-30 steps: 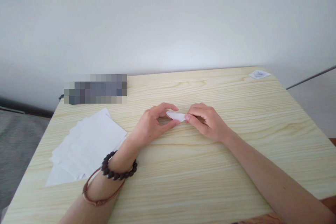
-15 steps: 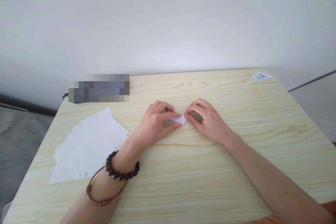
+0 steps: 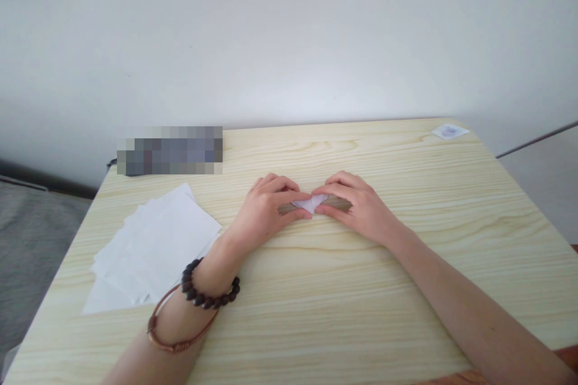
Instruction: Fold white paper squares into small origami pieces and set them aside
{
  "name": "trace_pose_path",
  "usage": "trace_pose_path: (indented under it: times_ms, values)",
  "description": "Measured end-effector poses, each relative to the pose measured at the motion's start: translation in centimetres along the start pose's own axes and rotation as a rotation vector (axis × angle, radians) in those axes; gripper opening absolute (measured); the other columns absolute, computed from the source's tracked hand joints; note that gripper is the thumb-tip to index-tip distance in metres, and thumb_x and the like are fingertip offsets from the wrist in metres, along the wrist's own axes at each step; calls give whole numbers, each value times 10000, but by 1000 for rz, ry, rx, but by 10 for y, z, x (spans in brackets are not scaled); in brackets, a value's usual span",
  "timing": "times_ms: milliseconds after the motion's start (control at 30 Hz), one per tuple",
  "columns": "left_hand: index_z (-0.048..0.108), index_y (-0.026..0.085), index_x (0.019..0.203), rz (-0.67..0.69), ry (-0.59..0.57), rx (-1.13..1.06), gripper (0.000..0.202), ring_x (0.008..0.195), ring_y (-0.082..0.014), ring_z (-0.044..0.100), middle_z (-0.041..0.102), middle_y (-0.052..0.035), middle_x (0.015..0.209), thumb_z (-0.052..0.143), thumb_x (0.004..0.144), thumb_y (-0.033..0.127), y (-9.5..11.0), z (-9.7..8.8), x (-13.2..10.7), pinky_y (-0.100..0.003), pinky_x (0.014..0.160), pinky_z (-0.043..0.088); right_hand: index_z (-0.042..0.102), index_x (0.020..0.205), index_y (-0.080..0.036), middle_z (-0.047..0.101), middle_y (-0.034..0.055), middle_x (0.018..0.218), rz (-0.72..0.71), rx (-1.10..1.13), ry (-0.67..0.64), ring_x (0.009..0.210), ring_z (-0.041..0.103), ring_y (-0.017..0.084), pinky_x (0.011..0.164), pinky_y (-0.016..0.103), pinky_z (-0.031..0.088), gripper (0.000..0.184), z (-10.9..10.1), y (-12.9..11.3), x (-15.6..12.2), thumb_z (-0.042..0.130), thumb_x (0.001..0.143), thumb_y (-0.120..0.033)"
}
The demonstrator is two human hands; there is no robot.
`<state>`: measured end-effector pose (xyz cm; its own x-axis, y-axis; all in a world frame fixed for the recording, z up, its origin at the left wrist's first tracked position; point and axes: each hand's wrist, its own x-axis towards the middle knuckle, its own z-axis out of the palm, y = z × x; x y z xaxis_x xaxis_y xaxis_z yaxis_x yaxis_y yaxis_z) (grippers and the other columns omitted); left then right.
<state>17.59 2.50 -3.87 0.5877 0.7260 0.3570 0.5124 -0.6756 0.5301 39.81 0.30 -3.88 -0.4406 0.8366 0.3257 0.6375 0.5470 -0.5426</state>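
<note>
A small folded piece of white paper (image 3: 313, 202) is held between my two hands near the middle of the table. My left hand (image 3: 268, 210) pinches its left side, index finger along the top and thumb along the bottom. On the other side, my right hand (image 3: 354, 204) grips the right part between thumb and index finger. The fingers cover both ends of the paper. The left wrist wears a dark beaded bracelet (image 3: 210, 302) and a brown cord bracelet (image 3: 180, 348).
To the left lies a fanned stack of white paper sheets (image 3: 158, 246). A dark item (image 3: 174, 153), blurred by pixelation, sits at the back left. Near the far right corner is a diamond-shaped paper piece (image 3: 450, 131). Behind the wooden table (image 3: 316, 313) stands a pale wall (image 3: 289, 42).
The right thumb and index finger have spread from a tight pinch at the paper's edge to hold its upper and lower edges. My left hand has hardly moved.
</note>
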Motion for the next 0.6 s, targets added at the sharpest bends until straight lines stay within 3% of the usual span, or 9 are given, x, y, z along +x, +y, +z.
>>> trace_pose_path:
  times_ms: [333, 600]
  values:
    - [741, 229, 976, -25, -38, -37, 218, 893, -187, 599, 702, -49, 931, 564, 919, 343, 2, -3, 2, -330, 794, 430, 710, 883, -163, 661, 57, 830, -36, 26, 61, 796, 594, 172, 743, 336, 453, 187, 0, -2, 2, 567, 925, -277]
    - [704, 235, 1050, -20, -61, 11, 224, 921, -179, 587, 684, -41, 987, 514, 940, 282, 4, -3, 1, -330, 811, 406, 685, 951, -194, 666, 46, 874, -25, 14, 35, 844, 601, 174, 783, 339, 447, 168, 1, -1, 1, 532, 943, -263]
